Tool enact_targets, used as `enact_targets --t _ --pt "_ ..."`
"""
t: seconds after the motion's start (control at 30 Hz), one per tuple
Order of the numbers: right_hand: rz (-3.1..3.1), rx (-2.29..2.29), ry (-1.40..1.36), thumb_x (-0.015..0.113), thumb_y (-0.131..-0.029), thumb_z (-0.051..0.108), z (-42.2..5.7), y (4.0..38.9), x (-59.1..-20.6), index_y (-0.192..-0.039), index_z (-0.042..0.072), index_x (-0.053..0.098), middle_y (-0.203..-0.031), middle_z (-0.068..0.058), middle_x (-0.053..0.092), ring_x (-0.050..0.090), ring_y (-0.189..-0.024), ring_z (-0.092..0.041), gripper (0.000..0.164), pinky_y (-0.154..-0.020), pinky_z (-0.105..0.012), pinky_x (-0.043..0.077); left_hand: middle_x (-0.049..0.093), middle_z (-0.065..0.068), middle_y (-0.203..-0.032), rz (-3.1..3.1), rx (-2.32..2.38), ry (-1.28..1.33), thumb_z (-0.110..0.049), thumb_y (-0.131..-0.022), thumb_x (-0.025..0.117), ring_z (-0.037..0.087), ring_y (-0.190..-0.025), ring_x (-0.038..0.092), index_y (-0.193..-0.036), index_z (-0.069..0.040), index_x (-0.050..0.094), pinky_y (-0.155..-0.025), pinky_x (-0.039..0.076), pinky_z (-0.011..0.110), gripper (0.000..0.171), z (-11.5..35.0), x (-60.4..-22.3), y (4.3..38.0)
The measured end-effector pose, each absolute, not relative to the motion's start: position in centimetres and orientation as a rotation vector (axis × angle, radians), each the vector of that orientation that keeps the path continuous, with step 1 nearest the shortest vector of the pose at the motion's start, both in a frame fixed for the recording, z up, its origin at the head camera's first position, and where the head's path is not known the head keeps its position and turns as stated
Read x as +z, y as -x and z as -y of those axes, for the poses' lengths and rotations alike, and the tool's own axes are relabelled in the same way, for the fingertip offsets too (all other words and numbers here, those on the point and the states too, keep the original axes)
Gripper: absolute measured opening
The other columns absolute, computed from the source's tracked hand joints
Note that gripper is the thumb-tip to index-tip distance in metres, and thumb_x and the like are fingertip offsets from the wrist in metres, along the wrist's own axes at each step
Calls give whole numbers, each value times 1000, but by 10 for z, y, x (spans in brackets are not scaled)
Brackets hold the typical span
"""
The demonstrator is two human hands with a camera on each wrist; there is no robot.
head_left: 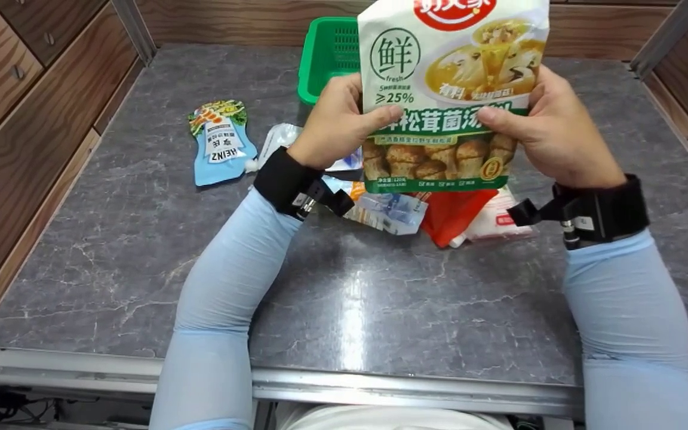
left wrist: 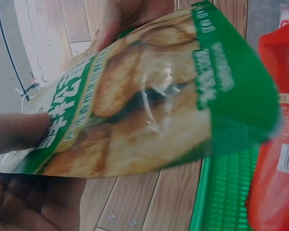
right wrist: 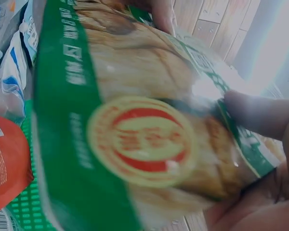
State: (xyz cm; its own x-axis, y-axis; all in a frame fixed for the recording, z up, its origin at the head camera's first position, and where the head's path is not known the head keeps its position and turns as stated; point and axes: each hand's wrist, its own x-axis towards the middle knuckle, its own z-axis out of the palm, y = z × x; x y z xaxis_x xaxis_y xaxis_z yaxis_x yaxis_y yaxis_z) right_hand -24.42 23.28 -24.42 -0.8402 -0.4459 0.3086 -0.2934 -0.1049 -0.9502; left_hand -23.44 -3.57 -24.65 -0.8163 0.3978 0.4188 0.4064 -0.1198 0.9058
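A white and green soup packet (head_left: pixel 439 161) with mushroom pictures is raised above the table, its printed front facing the head camera. My left hand (head_left: pixel 338 122) grips its left edge, thumb across the front and fingers behind. On the opposite edge my right hand (head_left: pixel 568 128) holds it the same way. In the left wrist view the packet (left wrist: pixel 149 91) slants across the picture with a thumb pressed on it. The right wrist view shows the packet's green bottom (right wrist: pixel 72 159) and a round yellow-red seal close up. Most fingers are hidden behind the packet.
Behind the packet stands a green basket (head_left: pixel 314 60), partly hidden. A light blue Heinz pouch (head_left: pixel 221 146) lies to the left. Below the packet are a red pouch (head_left: pixel 454 215), a clear and blue pouch (head_left: pixel 389 215) and a white packet (head_left: pixel 499 218). Wooden panels (head_left: pixel 248 24) border the table.
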Motion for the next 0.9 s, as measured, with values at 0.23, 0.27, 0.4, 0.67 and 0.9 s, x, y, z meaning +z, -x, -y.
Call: enact_targets --t 0.23,0.27,0.4,0.67,0.9 --pt "-2260 -1735 923 60 -84 -3 -235 245 -241 -114 -7 55 -107 -23 61 62 -92 -31 31 -75 -33 53 64 16 -103 1973 -2087 1036 -1 -91 52 22 -94 63 -112 7 55 -82 51 35 24 43 -241 228" --pt "-2272 -1701 920 61 -83 -3 -234 246 -241 -112 -8 57 -105 -22 62 63 -90 -31 29 -75 -33 53 65 16 -102 1958 -2071 1037 -1 -91 51 23 -93 64 -112 7 55 -81 52 35 23 44 -240 227" --pt "-2306 -1592 927 64 -81 -4 -232 245 -240 -107 -8 60 -101 -21 64 63 -88 -30 27 -74 -33 53 65 16 -101 1962 -1971 1040 -1 -91 51 22 -90 64 -113 7 55 -79 52 34 23 48 -235 222" --pt "-2248 -1587 951 57 -86 -5 -237 243 -234 -112 -9 56 -104 -22 62 62 -90 -27 27 -76 -30 53 65 16 -103 1963 -1934 1119 2 -89 53 20 -92 63 -110 8 56 -82 51 34 21 46 -231 222" --pt "-1920 -1765 1018 46 -90 -8 -246 253 -222 -120 -14 44 -107 -26 58 62 -90 -27 31 -72 -31 54 64 15 -104 1994 -1931 1203 2 -89 53 19 -94 63 -110 9 57 -82 51 34 22 41 -232 222"
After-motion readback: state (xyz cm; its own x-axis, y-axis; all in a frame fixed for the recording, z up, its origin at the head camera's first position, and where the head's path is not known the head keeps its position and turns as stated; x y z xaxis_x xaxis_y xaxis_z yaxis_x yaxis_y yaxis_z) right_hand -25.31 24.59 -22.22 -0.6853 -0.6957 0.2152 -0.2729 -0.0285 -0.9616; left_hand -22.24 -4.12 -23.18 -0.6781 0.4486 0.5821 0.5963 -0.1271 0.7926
